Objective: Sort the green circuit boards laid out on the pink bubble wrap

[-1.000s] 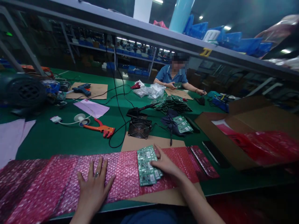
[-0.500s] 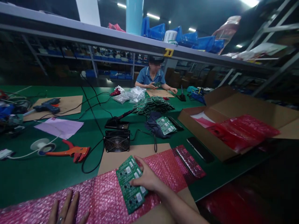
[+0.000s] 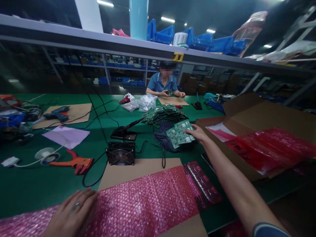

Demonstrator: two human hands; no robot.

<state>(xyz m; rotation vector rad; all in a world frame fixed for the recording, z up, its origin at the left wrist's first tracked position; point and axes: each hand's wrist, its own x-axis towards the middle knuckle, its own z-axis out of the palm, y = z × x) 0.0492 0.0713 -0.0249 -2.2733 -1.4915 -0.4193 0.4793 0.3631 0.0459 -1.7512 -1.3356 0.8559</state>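
Observation:
My right hand (image 3: pixel 197 132) reaches forward and grips the edge of a green circuit board (image 3: pixel 185 126). That board overlaps another circuit board (image 3: pixel 174 140) lying on a dark grey cloth (image 3: pixel 164 133); whether the two touch, I cannot tell. At the lower left, my left hand (image 3: pixel 74 210) rests on a long strip of pink bubble wrap (image 3: pixel 148 194), its fingers laid over the surface and a ring on one of them. To the strip's right end lies a flat bundle in pink wrap (image 3: pixel 203 184).
An open cardboard box (image 3: pixel 214 148) with red bubble wrap (image 3: pixel 274 151) stands at right. Beyond the cloth lies a pile of circuit boards (image 3: pixel 165 115). A black fan (image 3: pixel 120 154), soldering iron stand (image 3: pixel 123 133), and orange cutter (image 3: pixel 77 162) are at left. A co-worker (image 3: pixel 161 82) sits opposite.
My right hand has moved forward and right, from above the bubble wrap to the cloth. The wrap's middle no longer has a board on it. My left hand has shifted up and right along the strip.

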